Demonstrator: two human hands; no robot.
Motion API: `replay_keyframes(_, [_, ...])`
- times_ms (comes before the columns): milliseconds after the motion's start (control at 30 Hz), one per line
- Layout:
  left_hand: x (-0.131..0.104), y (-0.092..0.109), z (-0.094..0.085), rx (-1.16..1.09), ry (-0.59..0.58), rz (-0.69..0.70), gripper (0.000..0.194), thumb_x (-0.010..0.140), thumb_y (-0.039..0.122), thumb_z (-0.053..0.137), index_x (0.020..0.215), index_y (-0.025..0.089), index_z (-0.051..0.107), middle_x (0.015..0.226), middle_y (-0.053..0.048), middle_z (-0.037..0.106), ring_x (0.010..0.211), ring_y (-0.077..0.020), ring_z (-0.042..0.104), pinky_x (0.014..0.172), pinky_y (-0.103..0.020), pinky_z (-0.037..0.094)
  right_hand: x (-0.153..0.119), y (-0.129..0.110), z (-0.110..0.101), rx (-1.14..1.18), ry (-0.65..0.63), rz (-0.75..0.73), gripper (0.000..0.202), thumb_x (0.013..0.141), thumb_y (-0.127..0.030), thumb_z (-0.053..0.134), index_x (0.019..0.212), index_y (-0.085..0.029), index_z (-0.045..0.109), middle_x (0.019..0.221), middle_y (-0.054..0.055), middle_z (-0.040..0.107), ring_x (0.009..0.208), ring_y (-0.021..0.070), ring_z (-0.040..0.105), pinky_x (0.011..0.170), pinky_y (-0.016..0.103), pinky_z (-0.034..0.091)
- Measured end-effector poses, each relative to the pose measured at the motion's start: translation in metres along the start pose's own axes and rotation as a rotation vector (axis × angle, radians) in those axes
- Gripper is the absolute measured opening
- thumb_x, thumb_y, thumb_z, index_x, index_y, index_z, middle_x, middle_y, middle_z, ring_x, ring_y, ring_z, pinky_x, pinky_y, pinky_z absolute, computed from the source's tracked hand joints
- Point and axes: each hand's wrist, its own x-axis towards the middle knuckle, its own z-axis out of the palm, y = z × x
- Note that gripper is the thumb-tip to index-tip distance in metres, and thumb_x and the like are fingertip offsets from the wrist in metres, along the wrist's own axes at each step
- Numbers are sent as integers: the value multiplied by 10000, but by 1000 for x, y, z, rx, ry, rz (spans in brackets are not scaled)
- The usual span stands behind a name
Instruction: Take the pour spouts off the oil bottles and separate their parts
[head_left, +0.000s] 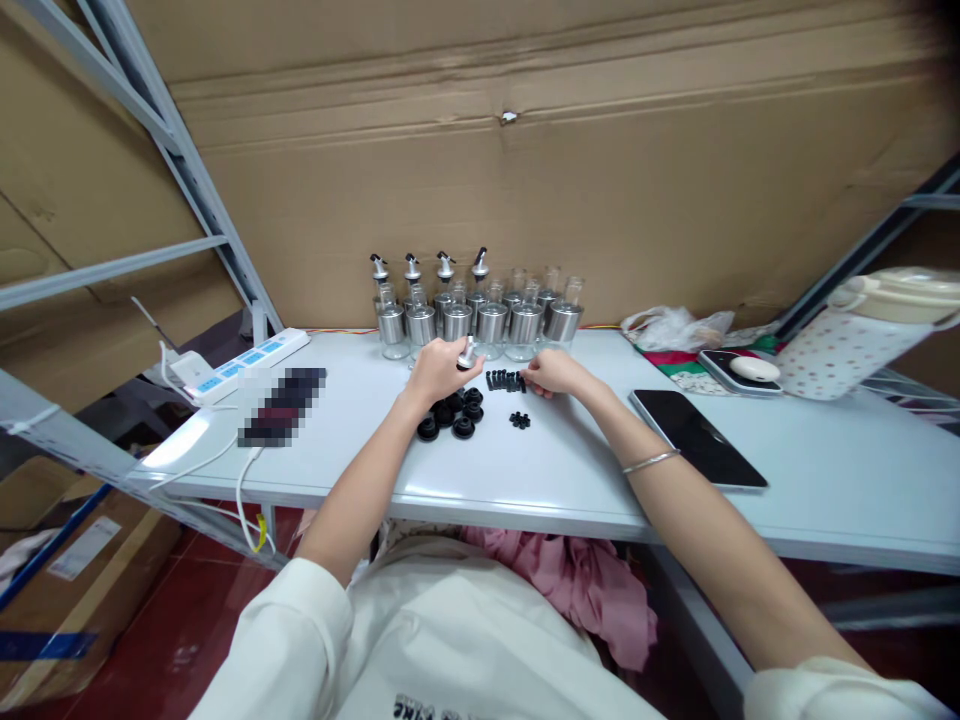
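My left hand (pixel 442 370) is closed on a silver pourer top (pixel 467 352), held above the table. Below it lies a cluster of round black stoppers (pixel 463 427). My right hand (pixel 553 373) pinches at the right end of a row of small black tubes (pixel 504 381), its fingertips on the last one. Small black caps (pixel 520 420) sit in a little group in front of that row. Behind both hands stand several glass bottles (pixel 491 324) with steel bands; those at the back left carry silver pourer tops (pixel 445 266) with black tips.
A white table (pixel 570 480) spans the view, backed by cardboard (pixel 525 200). At left are a power strip (pixel 255 362) and a pixelated dark object (pixel 285 405). A tablet (pixel 697 437), a phone with a white case (pixel 754 369) and a dotted jug (pixel 855 335) are at right.
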Motion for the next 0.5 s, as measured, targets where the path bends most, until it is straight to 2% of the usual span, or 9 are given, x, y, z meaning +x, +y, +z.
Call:
replay_keyframes(200, [0, 1, -1, -6, 3, -1, 250, 820, 396, 535, 707, 174, 554, 623, -31, 618, 626, -180, 574, 605, -268, 386, 0, -4, 5, -95, 46, 29, 331, 830, -297, 471, 584, -147, 632, 578, 72, 667, 505, 148, 584, 560, 246, 412])
replay_keyframes(333, [1, 0, 0, 0, -4, -1, 250, 824, 395, 530, 715, 172, 558, 635, -35, 627, 631, -183, 574, 610, -270, 386, 0, -6, 7, -126, 83, 41, 343, 846, -331, 469, 651, -142, 678, 620, 92, 678, 576, 174, 606, 583, 259, 407])
replay_keyframes(500, [0, 0, -1, 5, -15, -12, 256, 826, 400, 528, 725, 168, 567, 637, -40, 624, 636, -182, 573, 613, -270, 386, 4, -3, 10, -136, 285, 43, 300, 801, -425, 568, 845, -155, 691, 821, 112, 695, 762, 221, 624, 600, 264, 393])
